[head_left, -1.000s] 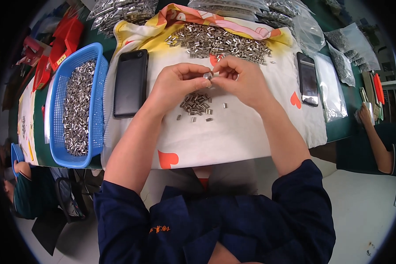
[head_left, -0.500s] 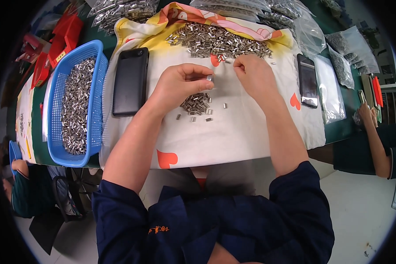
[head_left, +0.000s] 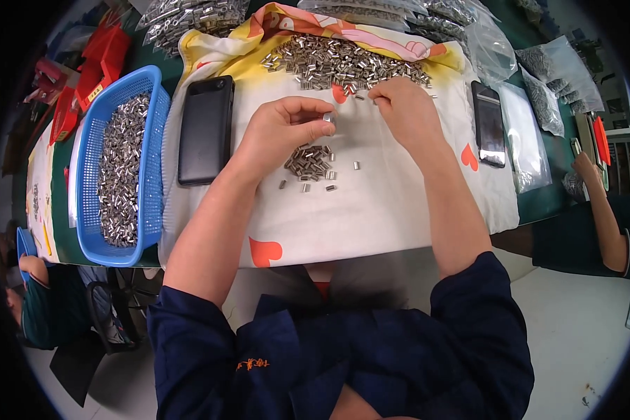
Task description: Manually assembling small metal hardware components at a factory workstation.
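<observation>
My left hand (head_left: 276, 136) pinches a small silvery metal sleeve (head_left: 329, 118) between thumb and forefinger, above a little heap of similar sleeves (head_left: 306, 162). A few single sleeves lie loose around that heap. Over at the near right edge of the large pile of sleeves (head_left: 329, 61) is my right hand (head_left: 409, 115). Its fingers are drawn together in a pinch, and whatever they hold is hidden. Both piles rest on a white cloth (head_left: 364, 217) with red hearts and a yellow, patterned far edge.
A blue basket (head_left: 154, 154) full of sleeves stands at the left, beside a black flat case-like device (head_left: 205, 133). On the right lie a phone (head_left: 489, 126) and clear bags (head_left: 528, 140). Filled bags (head_left: 196, 21) line the back. Co-workers' arms (head_left: 600, 203) show at both sides.
My right hand has shifted slightly up and closer to the large pile, its fingers still pinched. My left hand keeps its sleeve in nearly the same place.
</observation>
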`<state>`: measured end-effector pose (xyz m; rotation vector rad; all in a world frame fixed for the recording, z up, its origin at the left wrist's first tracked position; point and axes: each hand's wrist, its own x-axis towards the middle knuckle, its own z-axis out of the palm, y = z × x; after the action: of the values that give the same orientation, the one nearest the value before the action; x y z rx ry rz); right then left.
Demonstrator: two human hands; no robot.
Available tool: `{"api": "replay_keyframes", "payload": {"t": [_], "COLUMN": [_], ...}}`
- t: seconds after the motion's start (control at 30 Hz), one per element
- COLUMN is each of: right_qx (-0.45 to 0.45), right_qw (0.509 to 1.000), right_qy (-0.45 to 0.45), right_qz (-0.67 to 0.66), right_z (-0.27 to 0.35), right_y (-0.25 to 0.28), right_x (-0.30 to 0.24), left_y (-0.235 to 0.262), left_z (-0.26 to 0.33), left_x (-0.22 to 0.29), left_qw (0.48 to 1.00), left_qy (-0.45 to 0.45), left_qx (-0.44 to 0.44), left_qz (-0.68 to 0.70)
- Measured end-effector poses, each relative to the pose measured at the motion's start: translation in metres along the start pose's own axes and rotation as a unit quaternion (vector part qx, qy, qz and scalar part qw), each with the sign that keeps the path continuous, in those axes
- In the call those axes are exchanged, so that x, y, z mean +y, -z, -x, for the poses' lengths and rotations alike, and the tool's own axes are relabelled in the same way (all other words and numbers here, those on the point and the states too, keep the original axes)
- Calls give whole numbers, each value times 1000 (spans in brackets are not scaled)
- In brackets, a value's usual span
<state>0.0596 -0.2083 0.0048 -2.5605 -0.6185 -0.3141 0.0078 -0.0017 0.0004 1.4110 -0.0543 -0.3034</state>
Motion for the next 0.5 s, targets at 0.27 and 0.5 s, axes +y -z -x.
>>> {"api": "replay_keyframes", "payload": {"t": [0.27, 0.5], "right_qx": [-32, -73], "right_qw": [998, 938], "right_qy": [-8, -16], "right_qz": [53, -338], "right_z": [0, 9], "right_y": [7, 5], "right_x": [-16, -43], "left_y": [3, 3], "left_z": [0, 0], "left_x": [1, 3], "left_qw": [1000, 998], "left_qy": [11, -1], "left_qx": [-3, 3], "left_qz": [-10, 67]}}
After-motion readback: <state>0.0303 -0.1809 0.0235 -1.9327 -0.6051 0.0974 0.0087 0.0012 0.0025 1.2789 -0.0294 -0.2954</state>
